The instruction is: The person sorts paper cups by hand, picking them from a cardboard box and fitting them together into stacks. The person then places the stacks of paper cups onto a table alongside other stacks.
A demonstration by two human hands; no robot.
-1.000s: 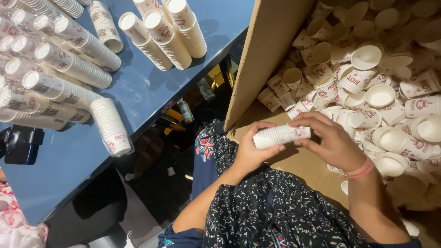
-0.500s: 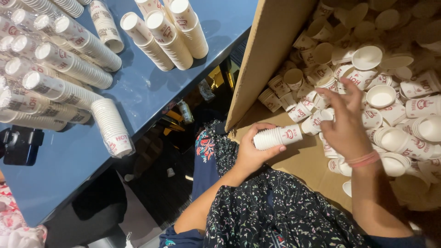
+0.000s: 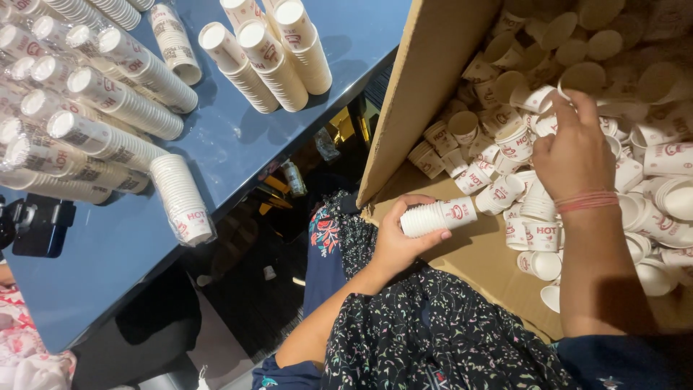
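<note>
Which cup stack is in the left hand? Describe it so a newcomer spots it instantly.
Start at the big cardboard box full of loose white paper cups. At its near corner, the left hand grips a short nested stack of cups lying sideways. Unlike the loose singles beside it, it is several cups pushed together and held off the box floor.

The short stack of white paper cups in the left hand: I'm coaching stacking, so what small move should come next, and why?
Probably close the right hand on one loose white paper cup in the brown cardboard box and bring it to the short stack of white paper cups that the left hand holds sideways, open end toward the box.
</note>
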